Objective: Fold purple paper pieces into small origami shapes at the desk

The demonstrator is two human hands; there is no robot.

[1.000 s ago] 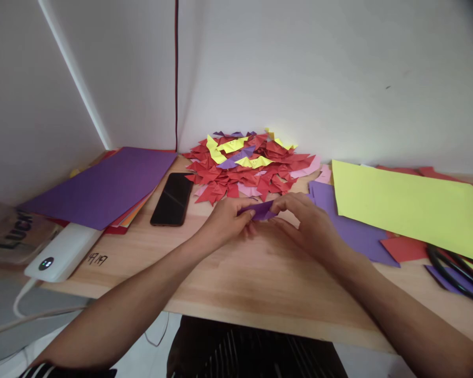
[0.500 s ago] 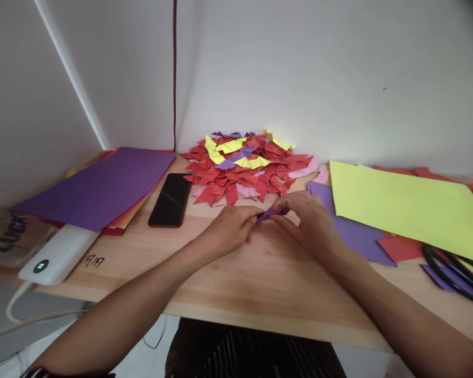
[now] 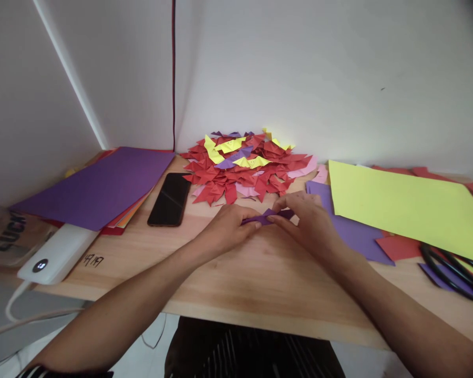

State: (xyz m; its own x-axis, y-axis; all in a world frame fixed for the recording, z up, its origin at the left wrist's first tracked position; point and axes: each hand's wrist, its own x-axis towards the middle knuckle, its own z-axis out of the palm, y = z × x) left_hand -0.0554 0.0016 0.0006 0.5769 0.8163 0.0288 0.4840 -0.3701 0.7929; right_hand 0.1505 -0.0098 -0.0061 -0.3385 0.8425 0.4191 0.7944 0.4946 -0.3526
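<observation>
A small folded purple paper piece (image 3: pixel 266 217) lies low over the wooden desk (image 3: pixel 236 283), pinched between both hands. My left hand (image 3: pixel 228 228) grips its left end with closed fingers. My right hand (image 3: pixel 305 220) pinches its right end, fingers curled over it. Just behind the hands sits a pile of folded paper shapes (image 3: pixel 246 167), mostly red with some yellow, purple and pink ones.
A black phone (image 3: pixel 170 199) lies left of the pile. A stack of paper with a purple sheet (image 3: pixel 98 185) on top fills the left. A white power bank (image 3: pixel 55 254) sits at the left edge. Yellow sheet (image 3: pixel 402 205), purple sheet (image 3: pixel 355 231) and black scissors (image 3: pixel 455 273) lie right.
The purple piece has been pressed flatter and narrower between the fingers, and both hands have shifted slightly toward each other. Nothing else on the desk has moved.
</observation>
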